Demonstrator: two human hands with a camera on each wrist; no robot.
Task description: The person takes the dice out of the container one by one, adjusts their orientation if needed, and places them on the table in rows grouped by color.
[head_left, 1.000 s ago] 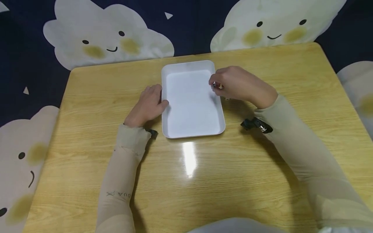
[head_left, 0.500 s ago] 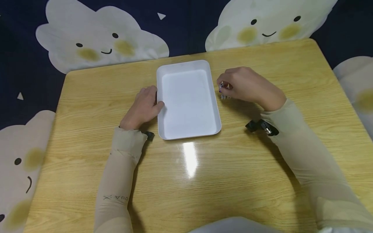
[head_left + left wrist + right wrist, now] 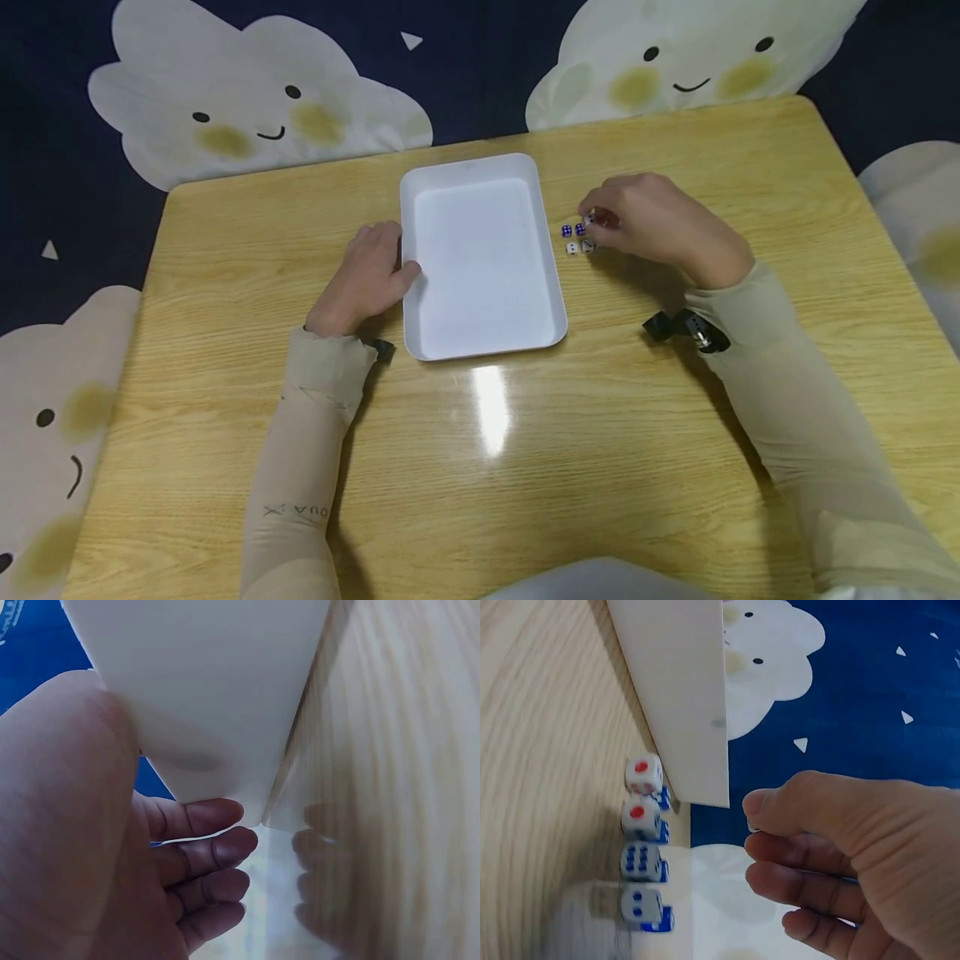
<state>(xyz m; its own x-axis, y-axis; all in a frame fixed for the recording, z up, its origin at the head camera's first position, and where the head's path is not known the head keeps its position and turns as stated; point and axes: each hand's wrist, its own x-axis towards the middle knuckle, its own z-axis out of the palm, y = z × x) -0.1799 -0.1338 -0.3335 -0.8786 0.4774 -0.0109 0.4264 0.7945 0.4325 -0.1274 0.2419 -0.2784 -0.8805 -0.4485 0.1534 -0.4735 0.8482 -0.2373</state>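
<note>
My left hand (image 3: pixel 366 279) grips the left wall of a white rectangular tray (image 3: pixel 483 354), thumb over the rim and fingers along the outside. The left wrist view shows those fingertips (image 3: pixel 225 817) by the tray's wall. To the right of the tray, my right hand (image 3: pixel 660 221) pinches a white die (image 3: pixel 752 826) between thumb and index finger, and most of the die is hidden. Just below and left of it, blue dice (image 3: pixel 566 231) and white dice (image 3: pixel 573 248) lie on the table. In the right wrist view, white dice (image 3: pixel 640 861) line up beside blue ones (image 3: pixel 661 921).
The wooden table (image 3: pixel 465 517) carries the tray near its far edge. Behind it hangs a dark blue cloth (image 3: pixel 487 67) with smiling clouds. A small black device (image 3: pixel 688 329) sits on the right wrist, and another (image 3: pixel 384 350) on the left.
My right hand has moved right, from the tray's right rim to beside it, still pinching the die. More dice on the table now show. The left hand keeps its hold on the tray.
</note>
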